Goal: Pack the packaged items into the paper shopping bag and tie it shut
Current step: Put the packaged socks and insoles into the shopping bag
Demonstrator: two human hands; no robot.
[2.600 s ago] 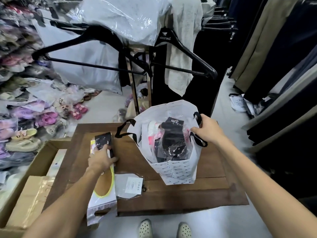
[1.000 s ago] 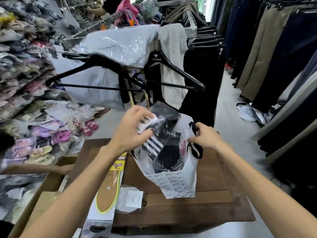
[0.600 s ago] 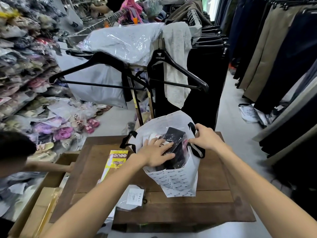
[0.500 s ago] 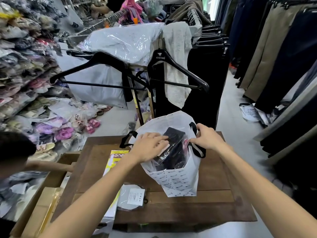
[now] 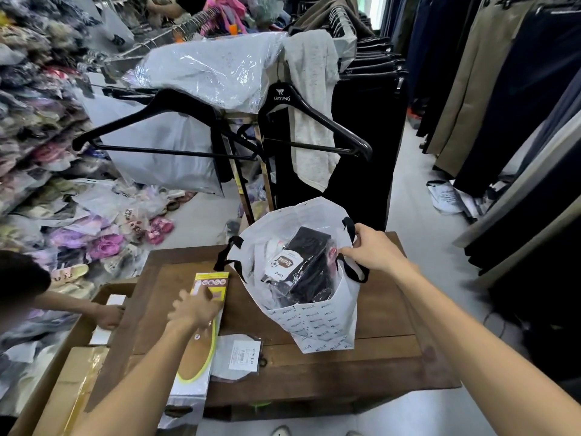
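The left hand (image 5: 196, 308) lies fingers spread and flat on the insole pack (image 5: 201, 328), which rests on the table (image 5: 393, 344) left of the bag (image 5: 320, 322); motion blur hides whether the fingers have closed on it, so its grip cannot be told. The right hand (image 5: 374, 251) pinches the bag's right rim just beside the black handle (image 5: 355, 272), fingers closed on the paper and holding the mouth wide. The bag stands upright near the middle of the table, tilted slightly toward the camera. Inside it a black packet (image 5: 306, 262) with a white label lies on top, leaning against the right wall, with paler packets half hidden to its left. The bag's other handle (image 5: 228, 254) hangs loose over its left rim. Left of the bag and just beside the insole pack lies a flat clear pouch (image 5: 239, 357) with a white label, close to the table's near edge. The insole pack overhangs that near edge. Bare wood shows between the pack and the bag, and to the right of the bag up to the table's right edge. Left of the table is a cardboard box (image 5: 78, 366), where another person's hand (image 5: 108, 316) rests on its contents
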